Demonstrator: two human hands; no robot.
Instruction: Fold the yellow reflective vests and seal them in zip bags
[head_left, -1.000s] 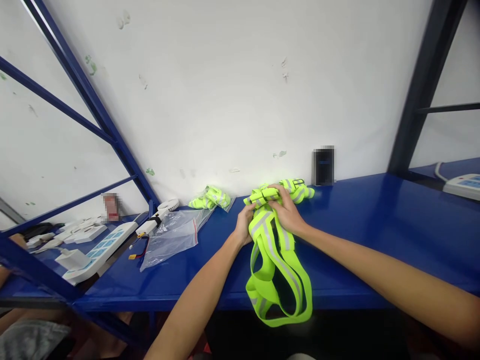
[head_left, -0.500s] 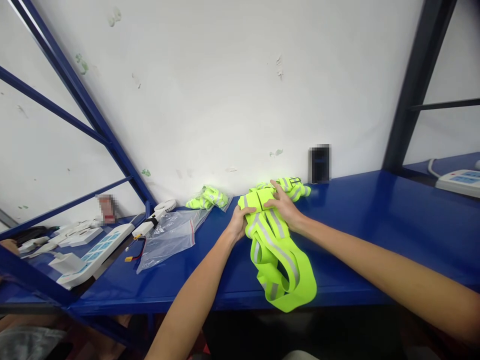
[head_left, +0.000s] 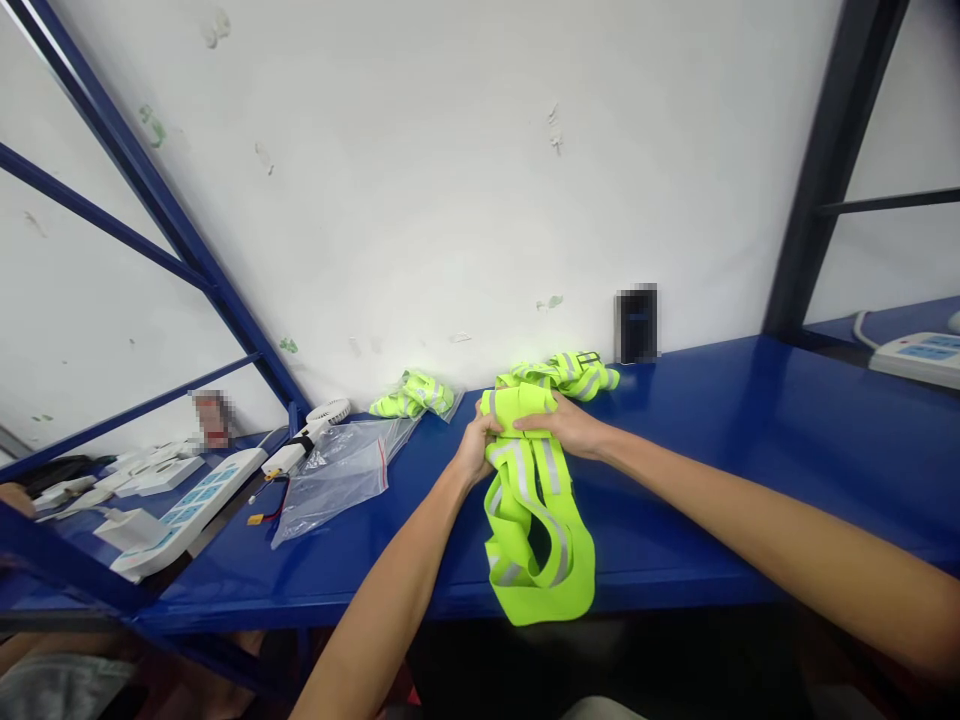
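Note:
Between my two hands is a neon-yellow reflective strap [head_left: 541,530] with silver stripes, its upper part folded into a flat bundle. My left hand [head_left: 475,442] grips the bundle's left side, thumb on top. From the right, my right hand [head_left: 564,424] closes on the same bundle, thumb across its face and the other fingers hidden behind. Long loops of the strap hang down over the table's front edge. Just behind the bundle lies another yellow reflective strap [head_left: 576,374] with a black buckle; whether the two are joined I cannot tell.
A bagged yellow reflective strap [head_left: 417,394] lies by the wall. An unfilled clear zip bag [head_left: 337,478], a small white fan [head_left: 328,411] and a connector lead [head_left: 262,518] are on the left. Beyond the blue frame sits a power strip [head_left: 196,508]. A dark pixelated object [head_left: 637,326] leans against the wall.
My right hand has shifted lower onto the bundle, and a fold now covers the dark line on its face. The hanging loops have swung left and hang straighter.

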